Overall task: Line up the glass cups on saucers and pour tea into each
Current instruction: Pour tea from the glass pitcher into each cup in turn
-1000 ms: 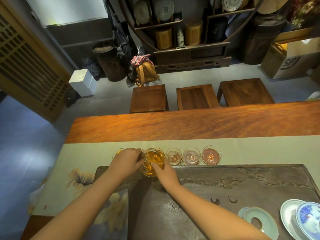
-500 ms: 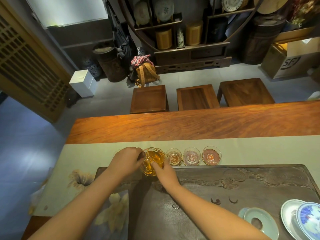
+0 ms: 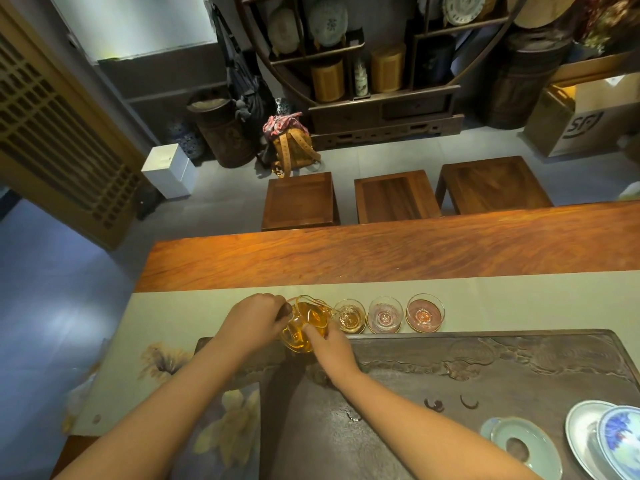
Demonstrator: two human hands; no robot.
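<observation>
Here, pitcher: a glass pitcher (image 3: 306, 322) of amber tea, tilted above the pale table runner (image 3: 207, 306)
Left hand: the left hand (image 3: 258, 318) curls round its handle side
Right hand: the right hand (image 3: 329, 344) touches the pitcher's near wall, fingertips bent
Cups: three glass cups (image 3: 351, 315) (image 3: 385, 314) (image 3: 425, 312) stand in a row just right of it, beside the dark tea tray (image 3: 485, 368)

Two bare forearms ending in the left hand (image 3: 254, 318) and right hand (image 3: 330, 344) (no sleeves, rings, watch or gloves visible on either).
</observation>
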